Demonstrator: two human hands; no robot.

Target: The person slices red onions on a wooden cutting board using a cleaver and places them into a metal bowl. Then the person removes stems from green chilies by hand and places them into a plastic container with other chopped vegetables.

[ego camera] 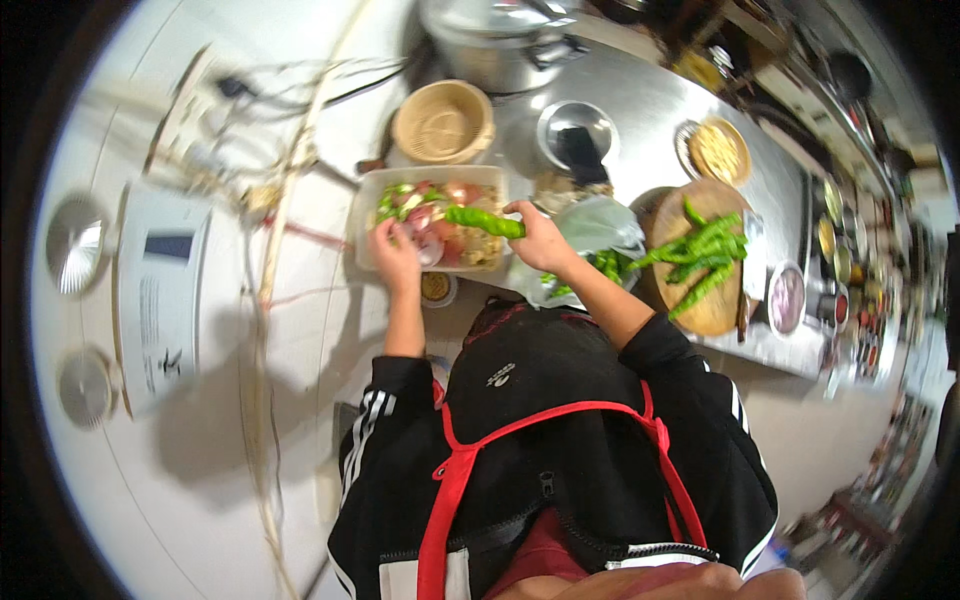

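My right hand [541, 238] grips one end of a long, wrinkled green chili pepper [484, 222], which points left across a rectangular plastic bin [430, 175]. Inside the bin lie vegetable scraps [459, 193] in green, red and pale tones, with onion peel among them. My left hand [396, 253] is at the bin's left side, fingers curled over the scraps; whether they pinch something is unclear. Under my right forearm, a clear plastic bag [600, 225] holds more green peppers [606, 264]. To the right, several whole green peppers [701, 247] rest on a round wooden chopping board [694, 319].
A cleaver [752, 255] lies along the board's right edge. Behind the bin are a tan plastic basket [442, 124], a steel bowl [559, 124] and a large metal pot [487, 64]. A basket of pale strips [716, 152] and a bowl [786, 298] stand farther right on the steel counter [637, 90].
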